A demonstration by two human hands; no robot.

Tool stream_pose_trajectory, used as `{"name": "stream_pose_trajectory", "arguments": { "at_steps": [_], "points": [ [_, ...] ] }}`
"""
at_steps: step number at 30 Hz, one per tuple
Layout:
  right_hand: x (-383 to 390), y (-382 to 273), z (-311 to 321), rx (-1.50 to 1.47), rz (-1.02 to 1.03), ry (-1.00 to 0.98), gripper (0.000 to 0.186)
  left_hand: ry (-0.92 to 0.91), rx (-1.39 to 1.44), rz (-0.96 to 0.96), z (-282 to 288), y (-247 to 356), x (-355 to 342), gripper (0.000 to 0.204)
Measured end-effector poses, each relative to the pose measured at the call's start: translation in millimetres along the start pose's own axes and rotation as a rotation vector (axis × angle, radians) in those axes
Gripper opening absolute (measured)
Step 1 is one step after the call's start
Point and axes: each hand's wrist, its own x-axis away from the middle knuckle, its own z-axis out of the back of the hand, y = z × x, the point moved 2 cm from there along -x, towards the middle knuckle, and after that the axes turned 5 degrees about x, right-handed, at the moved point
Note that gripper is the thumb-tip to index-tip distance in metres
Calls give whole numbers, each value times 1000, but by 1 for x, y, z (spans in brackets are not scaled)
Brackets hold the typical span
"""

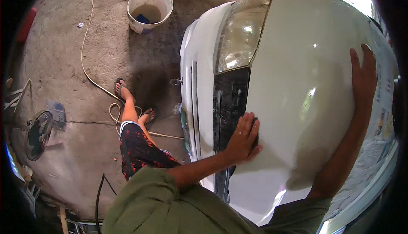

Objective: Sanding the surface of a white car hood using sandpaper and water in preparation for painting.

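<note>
Under both my hands is the white hood (293, 119) of a vehicle, its surface glossy in places. My left hand (245, 139) lies with outstretched fingers at the hood's front edge, beside the black grille (229, 106). A small dark patch shows at its fingertips; what it is I cannot make out. Farther back on the hood, to the right, my right hand (364, 74) rests flat with fingers apart. Neither hand visibly holds anything. A clear headlight (244, 34) sits beyond the grille, above the white bumper (199, 51).
A white bucket (165, 5) of murky water, with something blue in it, stands on the rough floor (63, 64). A pale cord (83, 55) runs past my feet. At left is a dark round fan (39, 135). Printed paper sheets (381, 115) cover the area behind the hood.
</note>
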Motion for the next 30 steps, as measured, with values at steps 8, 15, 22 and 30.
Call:
{"name": "stream_pose_trajectory", "arguments": {
  "at_steps": [8,15,22,30],
  "points": [
    [-1,-11,-1,-32,-6,4,51,104,-51,63,32,-7,-110,69],
    [2,16,11,105,234,26,48,83,7,-35,16,4,-92,69],
    [-1,-5,0,-29,20,18,51,105,-29,-9,11,0,-55,70],
    [-4,-13,3,-8,28,14,56,178,-126,48,47,-10,-183,72]
  ]
}}
